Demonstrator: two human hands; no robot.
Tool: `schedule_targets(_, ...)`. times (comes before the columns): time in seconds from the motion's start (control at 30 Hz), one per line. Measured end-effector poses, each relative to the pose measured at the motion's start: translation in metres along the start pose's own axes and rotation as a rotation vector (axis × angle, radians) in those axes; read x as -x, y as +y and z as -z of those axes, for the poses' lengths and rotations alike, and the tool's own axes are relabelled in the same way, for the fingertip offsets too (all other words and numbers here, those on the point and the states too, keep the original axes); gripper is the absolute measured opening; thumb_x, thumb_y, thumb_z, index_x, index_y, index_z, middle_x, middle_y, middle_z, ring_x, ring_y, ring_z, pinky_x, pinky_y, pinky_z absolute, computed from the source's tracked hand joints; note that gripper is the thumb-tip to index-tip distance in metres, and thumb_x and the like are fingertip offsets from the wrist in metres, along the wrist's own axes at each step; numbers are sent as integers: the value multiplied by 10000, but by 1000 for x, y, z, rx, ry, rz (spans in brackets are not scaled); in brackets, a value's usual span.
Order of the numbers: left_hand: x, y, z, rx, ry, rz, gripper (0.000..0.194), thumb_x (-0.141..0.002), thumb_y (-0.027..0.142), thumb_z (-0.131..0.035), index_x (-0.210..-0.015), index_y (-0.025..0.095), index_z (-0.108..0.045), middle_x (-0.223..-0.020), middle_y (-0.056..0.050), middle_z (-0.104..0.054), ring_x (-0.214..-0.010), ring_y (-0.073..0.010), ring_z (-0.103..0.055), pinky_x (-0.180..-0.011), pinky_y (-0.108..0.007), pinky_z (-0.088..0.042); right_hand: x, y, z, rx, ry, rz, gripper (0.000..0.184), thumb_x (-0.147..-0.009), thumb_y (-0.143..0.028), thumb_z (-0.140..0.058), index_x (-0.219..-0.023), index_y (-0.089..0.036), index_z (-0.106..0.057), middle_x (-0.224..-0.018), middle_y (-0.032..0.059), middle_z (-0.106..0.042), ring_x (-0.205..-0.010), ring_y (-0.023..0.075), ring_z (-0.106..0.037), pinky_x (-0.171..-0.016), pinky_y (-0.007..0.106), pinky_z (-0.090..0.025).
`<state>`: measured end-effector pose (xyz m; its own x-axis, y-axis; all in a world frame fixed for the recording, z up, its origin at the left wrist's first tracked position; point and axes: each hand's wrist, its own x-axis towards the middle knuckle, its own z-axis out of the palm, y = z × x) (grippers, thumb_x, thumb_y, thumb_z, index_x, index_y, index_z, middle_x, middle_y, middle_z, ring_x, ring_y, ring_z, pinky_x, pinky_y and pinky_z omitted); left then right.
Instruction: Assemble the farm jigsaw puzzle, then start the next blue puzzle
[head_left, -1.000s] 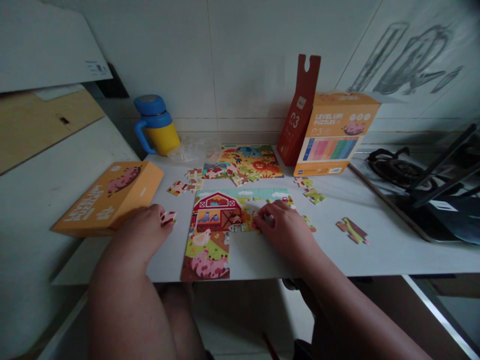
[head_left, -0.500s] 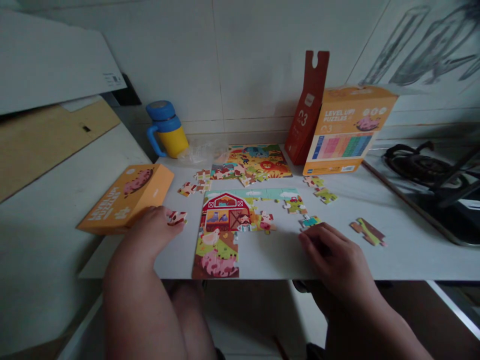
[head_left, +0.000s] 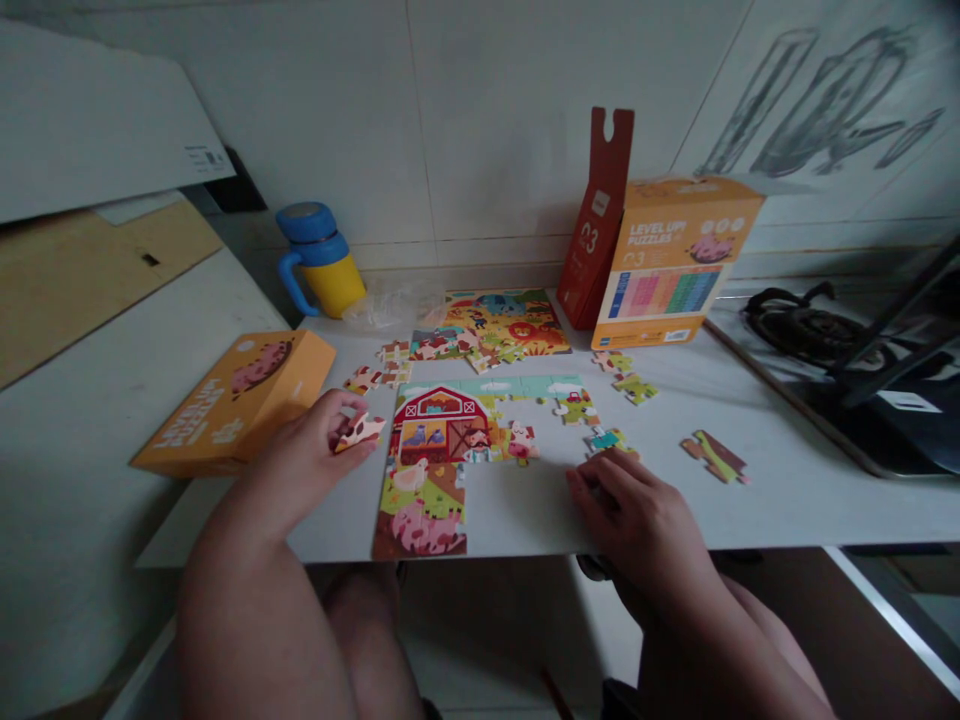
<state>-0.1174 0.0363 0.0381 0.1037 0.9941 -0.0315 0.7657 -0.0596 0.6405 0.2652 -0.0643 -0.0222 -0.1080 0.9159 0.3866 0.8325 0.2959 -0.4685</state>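
My left hand [head_left: 319, 430] pinches a cow-patterned jigsaw piece [head_left: 361, 432] between thumb and fingers, just above the table left of the partly joined farm puzzle [head_left: 427, 470]. That puzzle shows a red barn, a hen, a pig and a strip of sky, with gaps at its middle and lower right. My right hand [head_left: 637, 510] rests on the table to the right, fingers loosely curled, with nothing visible in them. Beyond its fingertips lies a teal-and-green jigsaw piece [head_left: 606, 440]. A cow-face piece [head_left: 523, 442] sits against the barn part.
Loose pieces lie at the left [head_left: 364, 378], upper right [head_left: 636, 388] and right [head_left: 716, 457]. Behind are a picture sheet [head_left: 517, 320], clear plastic packaging [head_left: 394, 305], a blue-yellow mug [head_left: 330, 275] and an open puzzle box [head_left: 675, 260]. An orange box [head_left: 225, 400] stands left, a stove [head_left: 817, 350] right.
My left hand has lifted the cow-patterned piece slightly and turned it, so more of its printed face shows. My right hand stays by the teal piece. The whole view has shifted a little.
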Motion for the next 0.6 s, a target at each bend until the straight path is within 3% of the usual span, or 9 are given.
schedule_targets(0.17, 2, 38, -14, 418, 50, -53, 422, -885, 502, -754, -1185, 250, -599, -999, -40, -778, -915, -232, -747, -762, -314, -559, -5, 1, -1, 105, 110, 9, 175, -1069, -312, -578, -969, -234, -699, -985, 101, -727, -915, 275, -657, -815, 418, -517)
schedule_targets(0.23, 2, 48, -21, 537, 70, -36, 351, -881, 473, -771, -1078, 244, -593, -927, -17, -752, -842, -198, -720, -709, -280, -532, -7, 2, -2, 160, 97, 24, 160, -1062, -314, -593, -1047, -237, -733, -1126, 117, -754, -1050, 317, -650, -909, 475, -519)
schedule_targets(0.33, 1, 58, -30, 670, 73, -18, 291, -863, 428, -789, -948, 227, -595, -886, 6, -709, -813, -160, -670, -702, -249, -505, -5, 6, -2, 240, 35, -22, 185, -1061, -341, -598, -1124, -259, -752, -1244, 107, -760, -1131, 348, -647, -909, 521, -519)
schedule_targets(0.47, -3, 64, -39, 803, 16, 0, 302, -803, 420, -838, -905, 206, -651, -879, -1, -709, -849, -159, -664, -752, -253, -522, 3, 17, 4, 365, 67, -128, 229, -1062, -387, -569, -1130, -261, -748, -1238, 117, -769, -1148, 398, -645, -908, 592, -518)
schedule_targets(0.6, -4, 67, -47, 887, -101, 20, 317, -760, 395, -901, -848, 196, -670, -814, 5, -702, -729, -125, -634, -693, -237, -511, 3, 23, 12, 367, 161, -148, 247, -1053, -400, -559, -1091, -240, -743, -1159, 143, -774, -1160, 425, -635, -1005, 663, -481)
